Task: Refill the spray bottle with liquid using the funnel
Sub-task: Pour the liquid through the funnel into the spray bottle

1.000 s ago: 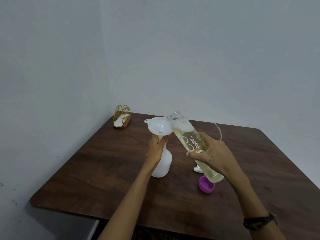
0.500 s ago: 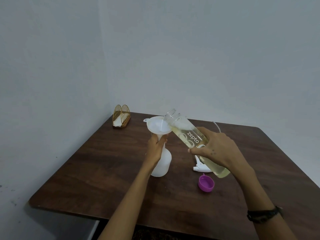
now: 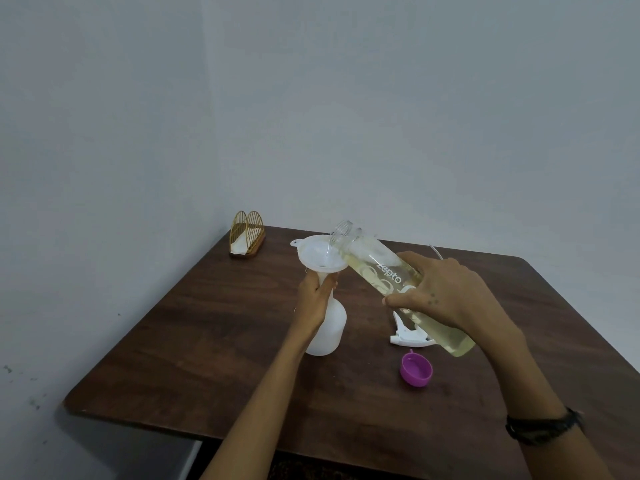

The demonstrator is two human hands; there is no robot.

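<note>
Tipped lower, right hand [image 3: 450,296] angles clear bottle [image 3: 381,275] over funnel [image 3: 317,256].

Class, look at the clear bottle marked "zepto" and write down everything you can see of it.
The zepto bottle is clear, plastic by its look, with white lettering and ring marks, and holds pale yellow liquid. Its threaded mouth is uncapped. It is tilted, mouth highest, at the rim of the white funnel. The right hand grips its middle; its base hangs above the table.

Single head-worn view, facing forward and down, near the table [image 3: 214,341], corner walls behind
</note>
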